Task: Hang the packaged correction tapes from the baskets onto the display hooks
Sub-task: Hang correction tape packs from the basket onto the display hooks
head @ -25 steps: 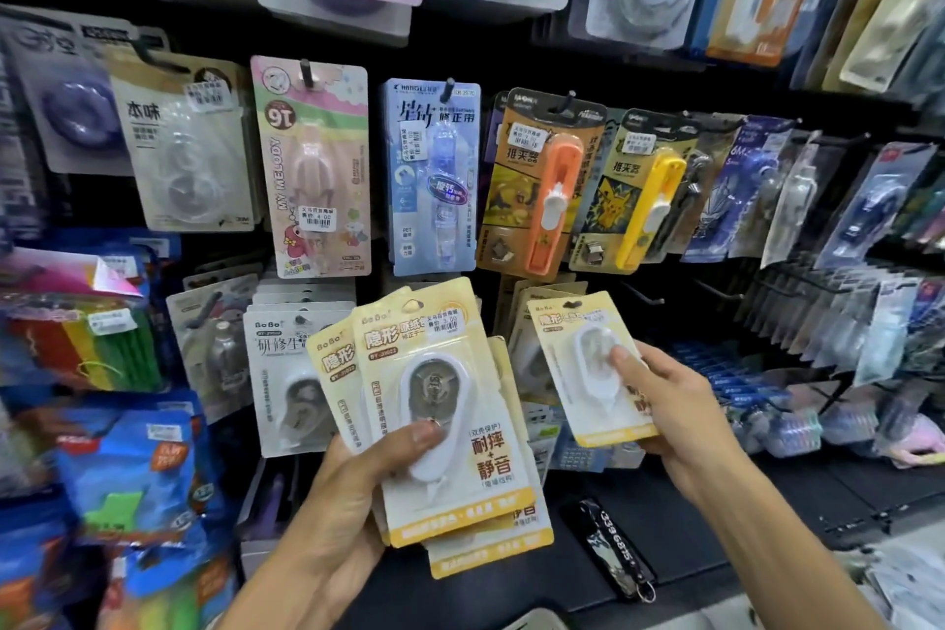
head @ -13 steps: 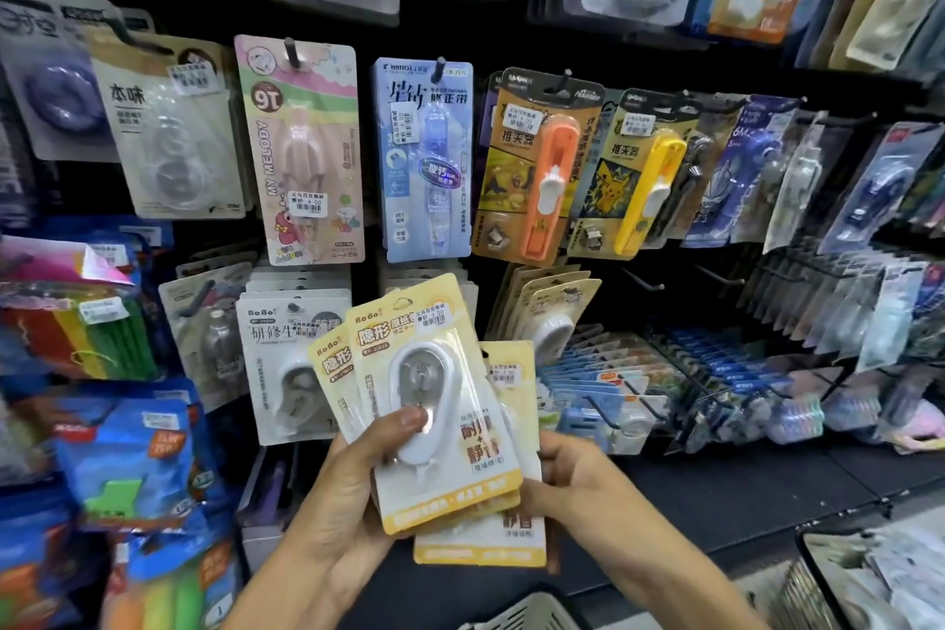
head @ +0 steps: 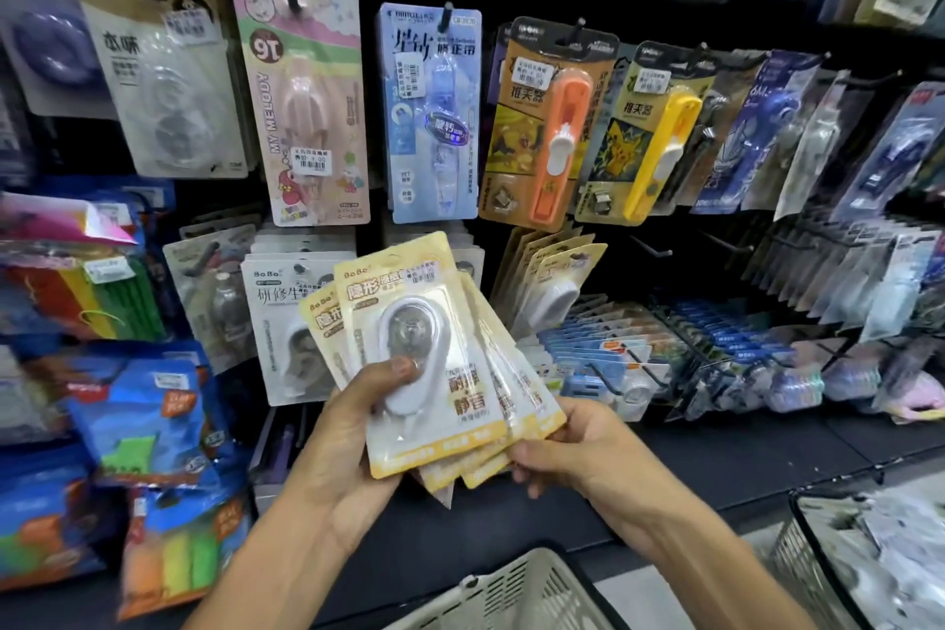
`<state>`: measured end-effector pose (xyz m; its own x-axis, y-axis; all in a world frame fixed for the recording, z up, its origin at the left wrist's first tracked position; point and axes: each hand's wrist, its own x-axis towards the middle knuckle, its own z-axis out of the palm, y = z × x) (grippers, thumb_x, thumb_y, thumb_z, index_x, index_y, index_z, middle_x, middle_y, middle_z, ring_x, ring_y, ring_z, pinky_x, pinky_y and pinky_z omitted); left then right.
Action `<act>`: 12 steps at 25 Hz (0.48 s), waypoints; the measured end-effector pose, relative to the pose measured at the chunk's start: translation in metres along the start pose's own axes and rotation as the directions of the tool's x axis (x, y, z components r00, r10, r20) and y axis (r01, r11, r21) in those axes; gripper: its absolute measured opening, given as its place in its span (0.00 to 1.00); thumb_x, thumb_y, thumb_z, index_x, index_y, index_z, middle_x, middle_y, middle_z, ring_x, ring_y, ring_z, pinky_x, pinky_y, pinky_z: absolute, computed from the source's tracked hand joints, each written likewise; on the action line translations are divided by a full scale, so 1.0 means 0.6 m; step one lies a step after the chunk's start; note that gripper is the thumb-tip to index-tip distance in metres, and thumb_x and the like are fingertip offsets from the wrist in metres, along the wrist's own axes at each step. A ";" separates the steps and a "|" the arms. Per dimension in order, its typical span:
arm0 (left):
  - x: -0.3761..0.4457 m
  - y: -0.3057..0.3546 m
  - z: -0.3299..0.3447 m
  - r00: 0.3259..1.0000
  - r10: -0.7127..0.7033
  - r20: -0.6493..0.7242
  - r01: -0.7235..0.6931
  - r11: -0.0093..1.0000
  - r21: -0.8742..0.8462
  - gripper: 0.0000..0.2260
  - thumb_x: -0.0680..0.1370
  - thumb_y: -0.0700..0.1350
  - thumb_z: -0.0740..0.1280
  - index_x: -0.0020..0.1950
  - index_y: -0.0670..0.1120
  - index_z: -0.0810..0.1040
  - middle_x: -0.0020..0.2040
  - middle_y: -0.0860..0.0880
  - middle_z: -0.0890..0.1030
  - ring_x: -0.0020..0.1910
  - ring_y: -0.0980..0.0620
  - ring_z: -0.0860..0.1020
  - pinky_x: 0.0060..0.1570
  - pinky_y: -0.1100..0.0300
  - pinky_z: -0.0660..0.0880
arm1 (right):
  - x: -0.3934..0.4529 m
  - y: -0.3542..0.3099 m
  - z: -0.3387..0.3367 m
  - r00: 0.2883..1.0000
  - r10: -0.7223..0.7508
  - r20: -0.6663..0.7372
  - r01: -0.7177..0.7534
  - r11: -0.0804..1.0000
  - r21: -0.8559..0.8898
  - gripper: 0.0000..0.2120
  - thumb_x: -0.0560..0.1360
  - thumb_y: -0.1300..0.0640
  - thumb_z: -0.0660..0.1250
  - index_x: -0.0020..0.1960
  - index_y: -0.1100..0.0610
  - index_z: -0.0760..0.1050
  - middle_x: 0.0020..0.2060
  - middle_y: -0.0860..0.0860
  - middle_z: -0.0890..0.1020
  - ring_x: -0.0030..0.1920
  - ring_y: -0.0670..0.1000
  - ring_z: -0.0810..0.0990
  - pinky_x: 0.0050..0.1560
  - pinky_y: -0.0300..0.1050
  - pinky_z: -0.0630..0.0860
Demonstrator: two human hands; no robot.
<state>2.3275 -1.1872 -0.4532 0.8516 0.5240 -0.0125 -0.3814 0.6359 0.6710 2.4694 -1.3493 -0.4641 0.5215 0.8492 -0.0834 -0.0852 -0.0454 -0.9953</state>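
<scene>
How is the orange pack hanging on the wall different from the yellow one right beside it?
The orange pack holds an orange slider tool and shows a dark dragon-like picture; the yellow pack holds a yellow tool and shows a yellow cartoon creature. The orange pack hangs left of the yellow pack and overlaps its edge. Both hang from hooks, tilt slightly, carry a white price sticker near the top and have the same long shape.

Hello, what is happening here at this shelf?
A person is restocking a shop display. The left hand holds a fanned stack of yellow-and-white carded correction tapes, thumb on the front blister. The right hand grips the stack's lower right corner. Matching yellow packs already hang on a hook behind. A beige plastic basket and a black wire basket sit below.
</scene>
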 end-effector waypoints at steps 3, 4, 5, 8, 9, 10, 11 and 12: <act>0.001 0.005 -0.004 0.998 -0.044 -0.053 0.046 0.998 0.030 0.09 0.63 0.38 0.74 0.38 0.50 0.89 0.45 0.47 0.87 0.48 0.45 0.85 0.67 0.31 0.70 | -0.001 0.014 0.003 0.994 0.025 -0.107 -0.018 0.997 0.071 0.06 0.72 0.65 0.73 0.43 0.56 0.86 0.37 0.60 0.85 0.31 0.52 0.83 0.30 0.43 0.78; -0.001 0.005 -0.003 0.996 -0.064 -0.057 0.067 0.996 0.052 0.09 0.64 0.38 0.74 0.38 0.51 0.89 0.46 0.46 0.87 0.48 0.44 0.86 0.67 0.31 0.70 | -0.001 0.016 0.007 0.991 0.036 -0.125 -0.021 0.993 0.115 0.04 0.73 0.62 0.73 0.47 0.57 0.85 0.38 0.61 0.85 0.31 0.52 0.83 0.28 0.43 0.78; -0.002 0.005 -0.004 0.995 -0.078 -0.056 0.081 0.994 0.067 0.08 0.64 0.39 0.73 0.38 0.50 0.89 0.47 0.45 0.87 0.48 0.43 0.86 0.66 0.31 0.71 | 0.000 0.019 0.006 0.987 0.036 -0.156 -0.010 0.986 0.163 0.05 0.76 0.60 0.72 0.52 0.59 0.83 0.40 0.62 0.85 0.30 0.53 0.83 0.27 0.43 0.78; -0.002 0.007 -0.011 0.994 -0.059 -0.088 0.065 0.995 0.069 0.10 0.61 0.41 0.75 0.41 0.48 0.88 0.46 0.45 0.87 0.45 0.44 0.87 0.53 0.36 0.81 | 0.003 0.015 -0.015 0.916 0.040 -0.398 0.085 0.953 0.292 0.08 0.82 0.58 0.65 0.58 0.58 0.79 0.40 0.55 0.86 0.28 0.51 0.82 0.24 0.41 0.77; 0.000 0.009 -0.016 0.995 -0.043 -0.093 0.049 0.997 0.066 0.12 0.61 0.40 0.75 0.43 0.46 0.88 0.45 0.45 0.87 0.42 0.45 0.87 0.45 0.41 0.84 | 0.002 0.010 -0.029 0.879 0.031 -0.475 0.128 0.946 0.299 0.07 0.83 0.58 0.64 0.58 0.57 0.78 0.38 0.53 0.86 0.28 0.51 0.83 0.24 0.40 0.77; 0.000 0.012 -0.020 0.994 -0.030 -0.101 0.038 0.996 0.077 0.15 0.61 0.38 0.75 0.47 0.45 0.86 0.45 0.45 0.87 0.41 0.46 0.87 0.41 0.44 0.84 | -0.001 0.005 -0.041 0.849 0.021 -0.527 0.162 0.940 0.300 0.07 0.83 0.59 0.63 0.59 0.57 0.77 0.37 0.51 0.86 0.29 0.50 0.83 0.26 0.40 0.78; 0.001 0.015 -0.024 0.995 -0.020 -0.101 0.030 0.995 0.100 0.19 0.60 0.38 0.76 0.51 0.45 0.85 0.46 0.44 0.88 0.41 0.46 0.87 0.40 0.46 0.83 | -0.003 0.001 -0.052 0.826 0.007 -0.563 0.196 0.934 0.299 0.07 0.83 0.58 0.63 0.59 0.57 0.77 0.35 0.51 0.86 0.29 0.50 0.83 0.27 0.41 0.80; 0.001 0.016 -0.026 0.995 -0.010 -0.097 0.022 0.992 0.125 0.22 0.60 0.38 0.77 0.53 0.46 0.84 0.47 0.44 0.88 0.42 0.45 0.88 0.43 0.47 0.82 | -0.005 -0.002 -0.058 0.807 -0.004 -0.591 0.220 0.930 0.294 0.08 0.83 0.58 0.63 0.60 0.58 0.77 0.34 0.51 0.85 0.29 0.50 0.84 0.29 0.41 0.81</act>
<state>2.3189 -1.1722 -0.4583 0.8167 0.5699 -0.0909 -0.3146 0.5718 0.7576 2.4977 -1.3699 -0.4642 0.9226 0.3745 -0.0923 -0.2146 0.2994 -0.9297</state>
